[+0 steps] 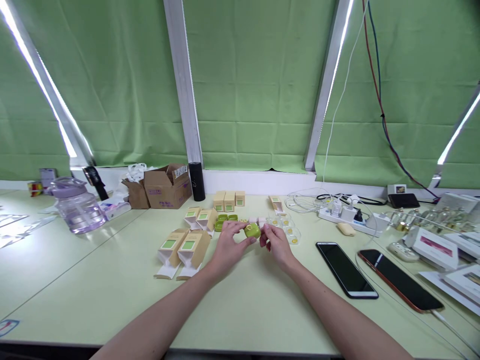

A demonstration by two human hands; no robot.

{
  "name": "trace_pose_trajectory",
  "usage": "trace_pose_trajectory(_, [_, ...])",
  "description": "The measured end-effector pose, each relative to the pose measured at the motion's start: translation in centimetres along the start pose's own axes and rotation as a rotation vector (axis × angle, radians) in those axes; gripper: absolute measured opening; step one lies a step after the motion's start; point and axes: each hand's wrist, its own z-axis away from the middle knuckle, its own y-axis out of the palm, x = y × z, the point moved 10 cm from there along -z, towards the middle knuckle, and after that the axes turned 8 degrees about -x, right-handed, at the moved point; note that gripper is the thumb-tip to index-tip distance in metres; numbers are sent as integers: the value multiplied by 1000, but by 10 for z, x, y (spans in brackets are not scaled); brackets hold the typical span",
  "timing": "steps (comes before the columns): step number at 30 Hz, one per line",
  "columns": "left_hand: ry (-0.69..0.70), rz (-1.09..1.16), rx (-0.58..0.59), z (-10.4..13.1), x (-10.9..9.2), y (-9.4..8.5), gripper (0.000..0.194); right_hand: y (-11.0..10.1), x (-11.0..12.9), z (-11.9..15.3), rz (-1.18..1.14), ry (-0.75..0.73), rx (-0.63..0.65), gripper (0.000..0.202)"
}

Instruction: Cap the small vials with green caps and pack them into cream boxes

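The small green case [252, 230] is held just above the table [258, 320], between its near and far edges. The left hand [230, 244] pinches it between thumb and fingers from the left. The right hand [278, 245] has its fingers curled at the case's right side; whether they grip it or only touch it, I cannot tell.

The case looks light and stiff, probably hard plastic, and its shiny, rounded shell could slip under dry fingertips. The sides seem the best place to hold it, with a light pinch that leaves the top uncovered; a hard squeeze should not be needed.

Towards the table's far edge, more green cases [221, 223] sit beyond the left hand and a clear tray [291, 229] beyond the right. Open cartons [194, 246] lie to the left.
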Motion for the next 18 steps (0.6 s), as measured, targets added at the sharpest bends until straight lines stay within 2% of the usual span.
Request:
trace_pose_trajectory(2, [-88,42,-17,-3,8,-2,43,-4,8,0,107,-55,-4,62])
trace_pose_trajectory(4, [-151,87,14,-5,12,0,42,-9,21,0,296,-133,-24,54])
trace_pose_trajectory(8, [-273,111,66,-6,18,1,48,-23,49,1,855,-290,-124,25])
trace_pose_trajectory(11, [-333,127,40,-7,25,-2,54,-27,63,0,1221,-391,-119,18])
trace_pose_trajectory(14, [-393,206,39,-6,36,0,59,-38,63,-6,1471,-381,-97,17])
trace_pose_trajectory(18, [-440,276,24,-4,45,2,60,-59,50,-15,1604,-259,-31,21])
